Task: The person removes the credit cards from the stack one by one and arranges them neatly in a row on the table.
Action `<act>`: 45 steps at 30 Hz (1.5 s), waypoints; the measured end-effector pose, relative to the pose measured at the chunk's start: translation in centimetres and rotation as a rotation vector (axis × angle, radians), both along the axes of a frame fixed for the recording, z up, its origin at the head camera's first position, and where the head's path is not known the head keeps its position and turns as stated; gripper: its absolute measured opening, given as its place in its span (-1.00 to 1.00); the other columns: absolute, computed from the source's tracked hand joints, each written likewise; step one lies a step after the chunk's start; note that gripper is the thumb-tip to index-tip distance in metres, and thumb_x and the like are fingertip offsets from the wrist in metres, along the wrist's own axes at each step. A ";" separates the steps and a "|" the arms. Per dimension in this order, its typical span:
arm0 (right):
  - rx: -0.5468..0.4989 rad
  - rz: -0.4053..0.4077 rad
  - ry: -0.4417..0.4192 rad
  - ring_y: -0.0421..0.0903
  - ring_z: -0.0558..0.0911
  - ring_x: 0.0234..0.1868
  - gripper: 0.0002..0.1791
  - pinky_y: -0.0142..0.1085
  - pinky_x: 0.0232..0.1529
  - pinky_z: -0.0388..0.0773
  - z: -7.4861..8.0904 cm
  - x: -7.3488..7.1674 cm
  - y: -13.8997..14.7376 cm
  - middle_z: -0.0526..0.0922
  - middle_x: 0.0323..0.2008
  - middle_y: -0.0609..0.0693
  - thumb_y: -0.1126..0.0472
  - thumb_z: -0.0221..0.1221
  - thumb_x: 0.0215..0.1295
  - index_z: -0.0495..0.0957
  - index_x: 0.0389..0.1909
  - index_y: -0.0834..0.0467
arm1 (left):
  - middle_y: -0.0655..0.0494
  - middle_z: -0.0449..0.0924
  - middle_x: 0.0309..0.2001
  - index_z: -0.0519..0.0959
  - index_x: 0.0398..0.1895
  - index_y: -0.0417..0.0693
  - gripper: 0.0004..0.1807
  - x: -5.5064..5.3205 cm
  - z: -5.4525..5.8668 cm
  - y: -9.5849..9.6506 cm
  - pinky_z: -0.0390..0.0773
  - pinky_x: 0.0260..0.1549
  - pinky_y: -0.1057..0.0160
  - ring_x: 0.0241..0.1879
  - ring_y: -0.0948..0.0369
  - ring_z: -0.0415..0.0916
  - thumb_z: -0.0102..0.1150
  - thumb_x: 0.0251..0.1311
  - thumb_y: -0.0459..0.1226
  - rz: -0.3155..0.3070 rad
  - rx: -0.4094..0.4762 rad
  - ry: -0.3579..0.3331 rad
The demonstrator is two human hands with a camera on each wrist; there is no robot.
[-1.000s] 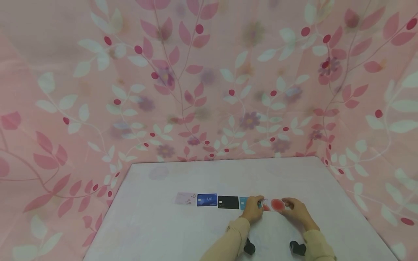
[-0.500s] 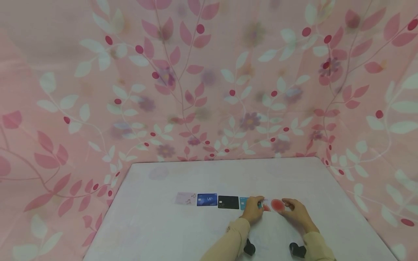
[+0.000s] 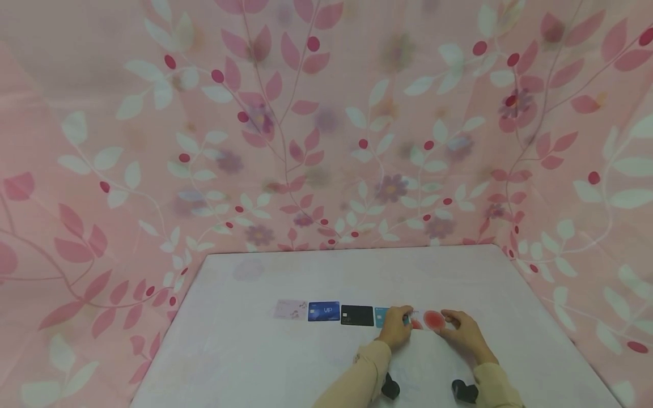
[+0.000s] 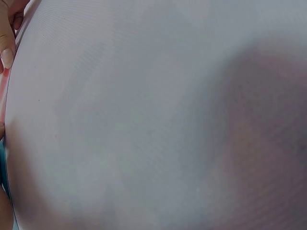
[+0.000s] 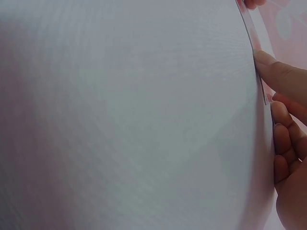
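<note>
Several flat cards lie in a row on the white table. From the left they are a pale flowered card (image 3: pixel 291 309), a dark blue VIP card (image 3: pixel 323 311), a black card (image 3: pixel 357 315), a light blue card (image 3: pixel 381 317) and, at the right end, white card stock with red print (image 3: pixel 435 321). My left hand (image 3: pixel 395 328) lies over the light blue card's right part, thumb and index finger at its edges. My right hand (image 3: pixel 465 333) holds the red-printed card's right end, its thumb (image 5: pixel 271 67) on the near edge. Fingers hide the join between these cards.
The white table (image 3: pixel 245 351) has its far edge against a pink floral cloth (image 3: pixel 326 141). Dark pieces show beside the left sleeve (image 3: pixel 352 377) and the right sleeve (image 3: pixel 497 385).
</note>
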State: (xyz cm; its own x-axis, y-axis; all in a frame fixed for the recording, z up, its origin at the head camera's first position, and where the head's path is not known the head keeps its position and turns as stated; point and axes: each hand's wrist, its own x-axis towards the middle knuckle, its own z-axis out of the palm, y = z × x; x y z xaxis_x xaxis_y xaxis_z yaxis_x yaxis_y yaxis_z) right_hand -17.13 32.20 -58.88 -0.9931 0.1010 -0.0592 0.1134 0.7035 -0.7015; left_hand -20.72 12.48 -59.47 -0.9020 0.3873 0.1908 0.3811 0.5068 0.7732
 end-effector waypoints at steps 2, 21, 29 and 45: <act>-0.003 -0.008 -0.006 0.28 0.45 0.05 -0.35 0.14 0.12 0.32 -0.1 0.0 0.0 0.53 -0.11 0.26 0.17 0.35 0.00 0.43 0.09 0.42 | -0.01 0.62 -0.08 0.60 -0.07 -0.27 -0.64 0.1 0.0 0.0 0.51 -0.07 0.32 -0.10 0.28 0.50 0.21 -0.02 -0.54 0.000 -0.001 0.002; -0.020 -0.024 -0.040 0.32 0.39 0.12 -0.34 0.17 0.15 0.27 0.2 0.2 -0.3 0.51 -0.04 0.31 0.16 0.33 0.02 0.40 0.13 0.40 | 0.01 0.59 -0.04 0.59 -0.04 -0.23 -0.64 0.1 -0.2 0.1 0.49 0.00 0.26 0.00 0.21 0.49 0.20 0.03 -0.52 0.011 0.000 -0.032; 0.047 0.034 0.037 0.31 0.44 0.06 -0.38 0.16 0.11 0.31 0.0 0.2 -0.2 0.52 -0.06 0.33 0.19 0.32 0.05 0.42 0.10 0.41 | 0.04 0.60 -0.05 0.59 -0.03 -0.22 -0.64 0.2 0.1 0.1 0.48 0.02 0.26 -0.01 0.21 0.48 0.20 0.04 -0.50 0.027 -0.002 -0.053; 0.025 0.027 0.035 0.35 0.36 0.14 -0.36 0.19 0.17 0.22 0.1 0.4 -0.3 0.45 0.05 0.41 0.21 0.31 0.06 0.38 0.14 0.44 | 0.01 0.60 -0.04 0.59 -0.03 -0.23 -0.64 0.2 0.1 0.2 0.47 0.04 0.24 0.02 0.17 0.50 0.20 0.03 -0.50 0.032 -0.001 -0.055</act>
State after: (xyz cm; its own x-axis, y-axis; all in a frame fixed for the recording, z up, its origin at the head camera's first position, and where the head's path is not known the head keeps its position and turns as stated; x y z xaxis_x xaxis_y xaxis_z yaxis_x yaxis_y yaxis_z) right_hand -16.75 31.89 -58.76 -0.9969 0.0751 -0.0224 0.0699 0.7234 -0.6869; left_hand -20.52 12.63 -59.41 -0.9232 0.3578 0.1404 0.3216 0.5190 0.7920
